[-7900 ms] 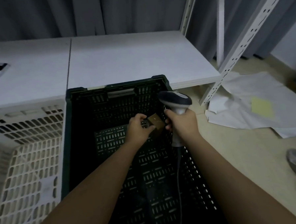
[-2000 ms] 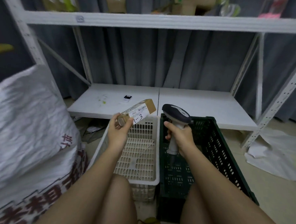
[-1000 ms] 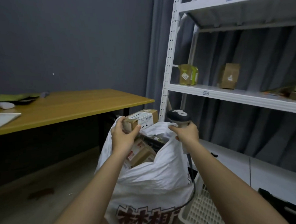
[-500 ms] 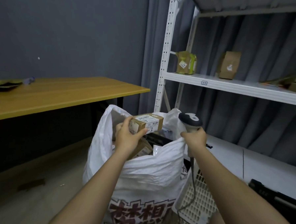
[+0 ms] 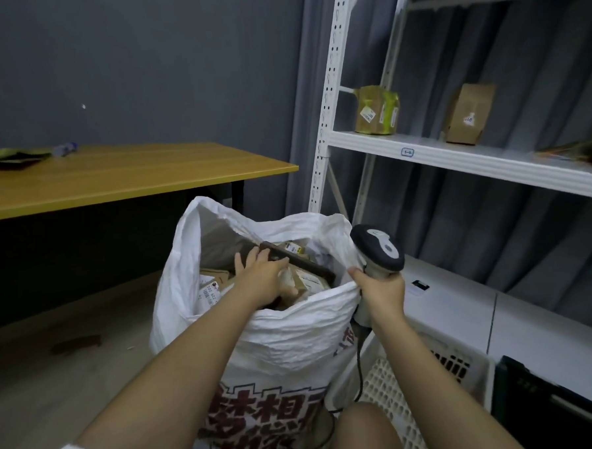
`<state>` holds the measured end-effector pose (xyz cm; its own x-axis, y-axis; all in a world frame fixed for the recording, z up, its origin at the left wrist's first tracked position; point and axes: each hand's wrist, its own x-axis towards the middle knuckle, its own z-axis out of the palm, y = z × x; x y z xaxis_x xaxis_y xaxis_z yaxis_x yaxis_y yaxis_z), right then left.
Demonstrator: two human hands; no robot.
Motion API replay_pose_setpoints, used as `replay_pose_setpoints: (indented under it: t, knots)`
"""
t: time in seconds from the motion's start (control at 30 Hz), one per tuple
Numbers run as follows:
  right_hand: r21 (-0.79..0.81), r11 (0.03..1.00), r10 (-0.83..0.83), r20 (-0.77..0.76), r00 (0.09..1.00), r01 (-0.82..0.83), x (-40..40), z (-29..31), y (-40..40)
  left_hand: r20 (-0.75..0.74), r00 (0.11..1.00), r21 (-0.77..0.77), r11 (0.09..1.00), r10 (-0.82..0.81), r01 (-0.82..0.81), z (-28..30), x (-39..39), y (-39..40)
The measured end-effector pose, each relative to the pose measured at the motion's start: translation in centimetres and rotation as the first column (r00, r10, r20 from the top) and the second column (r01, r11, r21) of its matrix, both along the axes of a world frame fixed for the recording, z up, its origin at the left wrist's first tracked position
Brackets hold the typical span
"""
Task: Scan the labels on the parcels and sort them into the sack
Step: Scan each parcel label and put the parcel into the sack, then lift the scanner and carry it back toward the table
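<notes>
While a wooden desk stands well off to the left, a person's left hand reaches down into the open white sack, its fingers spread flat over the parcels piled inside. Whether those fingers are pinching a box underneath cannot be told; the palm hides it. The parcels look like small cardboard cartons, light and stiff with taped seams, probably best taken across two opposite faces with the label turned up. The sack is thin woven plastic, soft and slack, likely to fold shut unless its rim is held. On the right, the right hand does that, its fingers clamped round the handle of the scanner and pinching the sack's rim against it. Further right, two more boxes sit on a white shelf, and a white crate stands just beside the sack.
</notes>
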<state>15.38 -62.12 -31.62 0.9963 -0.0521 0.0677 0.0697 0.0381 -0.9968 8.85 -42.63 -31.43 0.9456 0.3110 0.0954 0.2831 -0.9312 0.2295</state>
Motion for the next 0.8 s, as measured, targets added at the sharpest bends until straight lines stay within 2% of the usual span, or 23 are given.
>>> replay_pose_setpoints:
  t: [0.1, 0.13, 0.17, 0.23, 0.27, 0.33, 0.37, 0.4, 0.43, 0.5, 0.57, 0.63, 0.8]
  knots:
    - [-0.013, 1.0, 0.008, -0.002, 1.0, -0.008, 0.3, -0.3, -0.3, 0.148, 0.986, -0.077, 0.993, -0.082, 0.094, 1.0, -0.9, -0.1]
    - [-0.016, 1.0, 0.014, -0.001, 1.0, -0.014, 0.3, -0.3, -0.2, 0.186, 0.977, -0.145, 0.98, -0.108, 0.136, 1.7, -1.6, 0.0]
    - [-0.021, 1.0, 0.02, -0.004, 1.0, -0.02, 0.2, -0.2, -0.1, 0.182, 0.975, -0.235, 0.957, -0.129, 0.17, 2.4, -2.5, 0.1]
    - [-0.033, 0.999, 0.031, -0.004, 1.0, -0.031, 0.1, 0.1, 0.2, 0.074, 0.98, -0.403, 0.893, -0.186, 0.2, 3.6, -4.6, 0.0]
    - [-0.032, 0.999, 0.031, -0.003, 1.0, -0.031, -0.1, 0.3, 0.4, -0.021, 0.975, -0.403, 0.894, -0.221, 0.194, 4.0, -5.5, -0.1]
    - [-0.017, 0.999, 0.032, 0.004, 0.999, -0.032, -0.6, 0.9, 1.1, -0.222, 0.94, -0.253, 0.946, -0.259, 0.2, 3.8, -6.9, 0.0]
    - [-0.012, 0.999, 0.039, 0.007, 0.999, -0.039, -0.8, 1.1, 1.6, -0.271, 0.934, -0.144, 0.969, -0.232, 0.199, 3.4, -7.3, 0.2]
    - [-0.006, 0.999, 0.048, 0.008, 0.999, -0.048, -1.0, 1.5, 2.1, -0.252, 0.949, -0.041, 0.982, -0.188, 0.184, 3.3, -7.4, 0.4]
    - [-0.008, 0.998, 0.058, 0.007, 0.998, -0.058, -1.1, 1.9, 2.7, -0.173, 0.975, 0.035, 0.988, -0.14, 0.148, 3.4, -7.6, 0.7]
    - [-0.043, 0.997, 0.067, 0.03, 0.997, -0.066, -1.1, 3.6, 3.6, 0.136, 0.99, 0.154, 0.988, -0.043, 0.022, 4.5, -7.7, 1.3]
    - [-0.053, 0.998, 0.043, 0.073, 0.996, -0.039, -0.6, 5.7, 4.2, 0.409, 0.912, 0.234, 0.97, -0.033, -0.069, 6.0, -7.3, 1.9]
    - [-0.021, 0.999, 0.026, 0.088, 0.996, -0.025, 0.0, 7.3, 4.5, 0.483, 0.875, 0.288, 0.95, -0.037, -0.119, 6.6, -6.9, 2.0]
    - [-0.105, 0.994, 0.039, 0.094, 0.995, -0.029, -0.9, 7.1, 4.1, 0.484, 0.874, 0.273, 0.946, 0.023, -0.176, 4.5, -7.2, 2.3]
